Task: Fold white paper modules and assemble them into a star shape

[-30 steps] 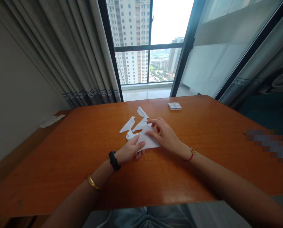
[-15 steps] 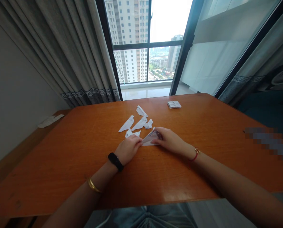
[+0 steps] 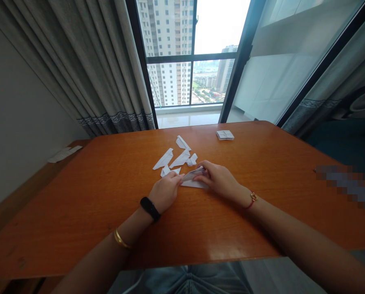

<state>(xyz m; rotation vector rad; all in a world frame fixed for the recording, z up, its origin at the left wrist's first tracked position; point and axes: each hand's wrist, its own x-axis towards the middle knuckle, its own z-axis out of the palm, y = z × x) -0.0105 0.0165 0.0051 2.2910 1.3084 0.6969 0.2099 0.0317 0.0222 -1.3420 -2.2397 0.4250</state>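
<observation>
The work surface is a glossy orange-brown wooden table (image 3: 78,212), positioned before a dark-framed window (image 3: 191,60). A grey curtain (image 3: 115,81) hangs at the left of the window.

The folded paper (image 3: 192,183), white, is located between the two hands, on the near side of a group of folded pieces (image 3: 180,158). Its lower layer shows as a flat edge facing the operator; its upper layer is raised.

Left hand (image 3: 165,190): fingers drawn together, pinching the left end of the folded paper. A black wristband (image 3: 150,209) is worn at the wrist. The nearest folded piece lies directly beyond the fingertips.

Right hand (image 3: 217,175): curled, the right end of the folded paper held between thumb and fingers — the raised layer sits within this grip. A red bracelet (image 3: 252,199) encircles the wrist.

A stack of folded white paper (image 3: 225,135) lies near the far edge — well apart from both hands.
</observation>
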